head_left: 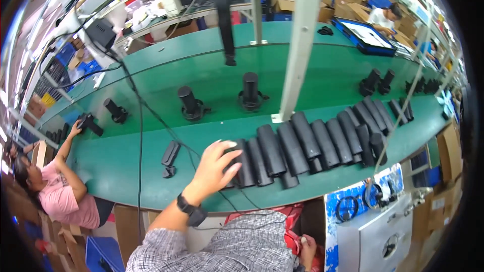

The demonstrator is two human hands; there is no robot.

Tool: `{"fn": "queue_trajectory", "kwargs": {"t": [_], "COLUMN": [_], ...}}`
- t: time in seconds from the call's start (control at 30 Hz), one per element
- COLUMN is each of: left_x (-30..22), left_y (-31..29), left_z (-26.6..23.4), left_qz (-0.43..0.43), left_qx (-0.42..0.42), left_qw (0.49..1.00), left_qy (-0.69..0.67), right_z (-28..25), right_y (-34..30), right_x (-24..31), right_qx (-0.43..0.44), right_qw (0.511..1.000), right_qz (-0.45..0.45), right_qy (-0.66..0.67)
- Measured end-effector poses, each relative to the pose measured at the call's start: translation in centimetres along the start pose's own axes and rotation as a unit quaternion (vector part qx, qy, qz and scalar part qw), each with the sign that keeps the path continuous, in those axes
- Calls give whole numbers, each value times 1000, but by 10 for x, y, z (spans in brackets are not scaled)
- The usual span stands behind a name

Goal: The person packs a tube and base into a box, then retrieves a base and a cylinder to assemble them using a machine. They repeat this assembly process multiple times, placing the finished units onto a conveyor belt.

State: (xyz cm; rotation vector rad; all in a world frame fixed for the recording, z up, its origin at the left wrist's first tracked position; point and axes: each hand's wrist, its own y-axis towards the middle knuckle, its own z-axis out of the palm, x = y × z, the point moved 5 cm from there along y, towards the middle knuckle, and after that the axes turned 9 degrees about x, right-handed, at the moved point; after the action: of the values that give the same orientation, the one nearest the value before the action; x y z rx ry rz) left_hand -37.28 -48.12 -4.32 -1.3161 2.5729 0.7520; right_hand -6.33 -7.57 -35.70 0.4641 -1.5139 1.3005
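My left hand [212, 167] is open with spread fingers, over the left end of a row of black tubes. Its fingertips are beside the leftmost black tube [245, 166]; whether they touch it I cannot tell. A black watch sits on that wrist. More black tubes [291, 146] lie side by side to the right, some stacked on others. My right hand [307, 250] is low in my lap by red cloth [291, 231], its fingers curled. What it holds, if anything, is hidden. Left of my left hand lie a black oblong part [171, 153] and a small black piece [169, 172].
Black cylinders on ring bases [250, 91] stand on the green belt [217, 108] beyond. A white post [302, 45] rises behind the tubes, and black cables [140, 136] hang at left. A co-worker in pink [70, 199] handles a black part. A metal machine [375, 231] stands at lower right.
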Motion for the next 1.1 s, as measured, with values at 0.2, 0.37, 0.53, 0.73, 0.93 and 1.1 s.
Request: {"fn": "queue_trajectory", "kwargs": {"t": [0.2,0.37,0.53,0.73,0.93,1.1], "left_x": [25,4,8,9,7,2], "left_y": [-133,-131,-123,-132,-132,-131], "left_z": [23,47,53,56,61,58], "left_qz": [-144,-206,-198,-201,-191,-189], "left_qx": [5,74,87,81,83,78], "left_qw": [989,975,974,973,974,975], "left_qy": [36,43,72,79,87,89], "right_z": [2,41,18,15,36,38], "right_y": [37,18,65,84,106,95], "right_x": [-7,57,-5,-25,4,9], "right_qx": [70,122,137,242,475,427], "right_qw": [984,961,973,960,799,883], "right_qz": [-7,36,180,140,-307,-132], "right_qy": [-165,-247,-36,-5,-204,-146]}}
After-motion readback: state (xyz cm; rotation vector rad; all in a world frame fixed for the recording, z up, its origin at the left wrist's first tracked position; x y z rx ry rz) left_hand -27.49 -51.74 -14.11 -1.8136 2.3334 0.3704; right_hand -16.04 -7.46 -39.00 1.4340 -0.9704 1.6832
